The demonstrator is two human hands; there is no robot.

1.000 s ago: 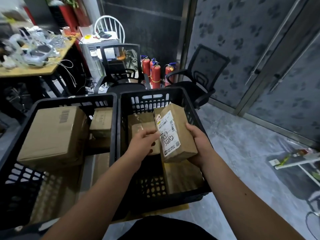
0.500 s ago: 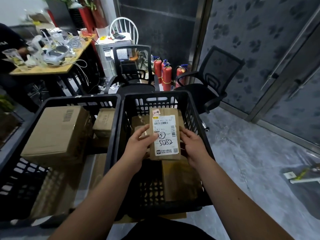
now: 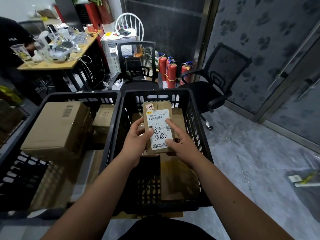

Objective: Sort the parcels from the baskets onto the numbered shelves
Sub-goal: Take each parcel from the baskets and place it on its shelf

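I hold a small brown cardboard parcel [image 3: 158, 118] above the right black basket [image 3: 197, 129], its white label facing me with "5" circled and "5082" handwritten. My left hand [image 3: 137, 137] grips its left edge, thumb on the label. My right hand [image 3: 178, 142] holds its right side and lower corner, one finger lying on the label. More brown parcels lie in that basket, one flat at the near right [image 3: 176, 179]. The left black basket [image 3: 57, 97] holds a large carton [image 3: 55, 129] and a smaller box [image 3: 103, 115].
Two black mesh office chairs [image 3: 136, 66] [image 3: 216, 80] stand behind the baskets, with red fire extinguishers [image 3: 170, 73] between them. A cluttered wooden desk [image 3: 57, 64] is at far left, a person in black beside it. Grey floor lies to the right, with papers [image 3: 301, 179] on it.
The parcel has turned from tilted to upright with its label square to me, and both hands have shifted onto its sides. The view has moved slightly right.
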